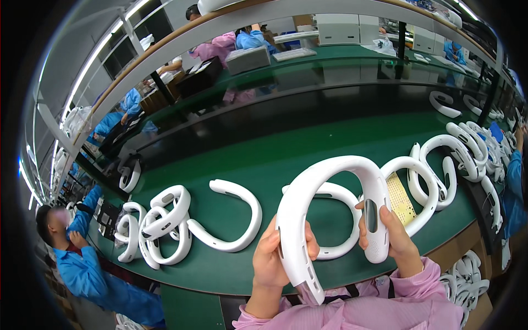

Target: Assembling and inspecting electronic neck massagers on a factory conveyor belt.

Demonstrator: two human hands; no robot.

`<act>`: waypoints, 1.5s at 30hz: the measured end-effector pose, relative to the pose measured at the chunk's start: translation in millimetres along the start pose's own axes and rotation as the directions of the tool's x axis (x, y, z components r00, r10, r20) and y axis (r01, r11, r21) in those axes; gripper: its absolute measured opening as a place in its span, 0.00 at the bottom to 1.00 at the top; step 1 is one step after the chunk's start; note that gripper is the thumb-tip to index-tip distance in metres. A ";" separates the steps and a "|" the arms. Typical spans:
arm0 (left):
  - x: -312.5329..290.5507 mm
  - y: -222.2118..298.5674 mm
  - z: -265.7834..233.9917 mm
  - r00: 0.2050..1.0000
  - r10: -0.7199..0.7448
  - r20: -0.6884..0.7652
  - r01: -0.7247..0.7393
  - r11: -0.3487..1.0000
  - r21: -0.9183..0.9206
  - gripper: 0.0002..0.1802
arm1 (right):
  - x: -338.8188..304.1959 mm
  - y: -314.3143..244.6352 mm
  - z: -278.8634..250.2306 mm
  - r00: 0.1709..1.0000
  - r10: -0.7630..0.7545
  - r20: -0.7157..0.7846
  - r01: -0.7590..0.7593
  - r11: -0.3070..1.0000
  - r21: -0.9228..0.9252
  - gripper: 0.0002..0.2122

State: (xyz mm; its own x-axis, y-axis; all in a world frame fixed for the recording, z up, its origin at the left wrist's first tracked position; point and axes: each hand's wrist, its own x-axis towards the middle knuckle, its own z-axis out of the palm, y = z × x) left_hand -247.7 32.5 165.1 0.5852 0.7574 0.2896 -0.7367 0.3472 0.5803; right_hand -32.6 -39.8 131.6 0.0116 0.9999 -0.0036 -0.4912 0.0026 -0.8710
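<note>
A white U-shaped neck fan (335,168) is raised in front of me above the green table, its curve at the top and both ends hanging down. My left hand (270,254) is closed around its left arm, thumb in front and fingers showing at the inner side. My right hand (397,236) grips the other end, next to a dark oval panel (372,215) and a patch of tiny holes. Behind it, another white neck fan (350,204) lies on the table, partly hidden. A further neck fan (434,184) rests on a yellow perforated sheet (400,202) to the right.
A single neck fan (254,214) and a stacked cluster of several (170,220) lie left on the green table (264,165). More are heaped at the right. A person in blue (93,269) is at the left end. Cardboard boxes (456,245) stand below the right edge.
</note>
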 end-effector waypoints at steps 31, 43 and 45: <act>19.1 -15.5 69.5 0.968 -0.195 -0.160 0.245 0.881 0.406 0.31 | 20.2 19.3 -3.4 0.967 0.137 -0.216 -0.130 0.990 0.046 0.25; 4.6 -7.1 33.0 0.981 -0.193 -0.015 0.188 0.929 0.318 0.31 | 14.0 15.0 -26.0 0.953 -0.225 -0.203 0.188 0.964 -0.187 0.26; 5.9 -11.8 17.7 0.997 0.067 -0.049 -0.027 0.820 0.571 0.34 | 8.1 4.7 -30.6 0.931 -0.294 -0.215 0.211 0.916 -0.341 0.28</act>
State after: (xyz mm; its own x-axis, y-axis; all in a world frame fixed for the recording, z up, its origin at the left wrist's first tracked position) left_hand -229.6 23.1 173.4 0.5170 0.8054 0.2900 -0.4263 -0.0515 0.9031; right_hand -8.2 -32.1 112.5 0.3430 0.9277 0.1471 -0.1509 0.2090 -0.9662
